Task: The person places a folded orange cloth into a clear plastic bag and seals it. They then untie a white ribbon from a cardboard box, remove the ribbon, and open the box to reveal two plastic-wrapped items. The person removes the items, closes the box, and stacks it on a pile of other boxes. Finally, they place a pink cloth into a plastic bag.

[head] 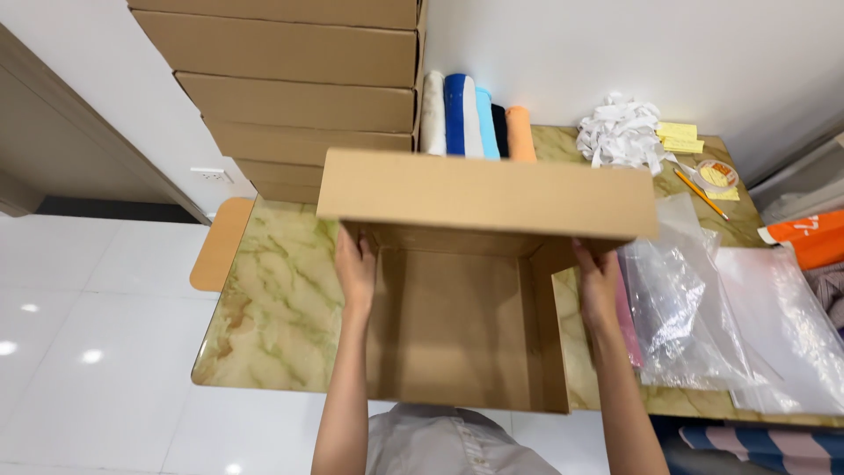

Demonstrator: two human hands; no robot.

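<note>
An open brown cardboard box (457, 325) rests on the green marbled table (272, 308), its lid flap (483, 193) raised toward the far side. My left hand (355, 273) grips the box's left wall near the flap hinge. My right hand (596, 281) grips the right wall in the same way. The inside of the box looks empty. Both forearms reach up from the bottom of the view.
A tall stack of flat cardboard boxes (299, 97) stands at the back left. Rolled cloths (475, 119) in white, blue, black and orange stand behind the box. Clear plastic bags (703, 299) lie to the right, with white strips (620, 132), yellow notes, tape and a pencil beyond.
</note>
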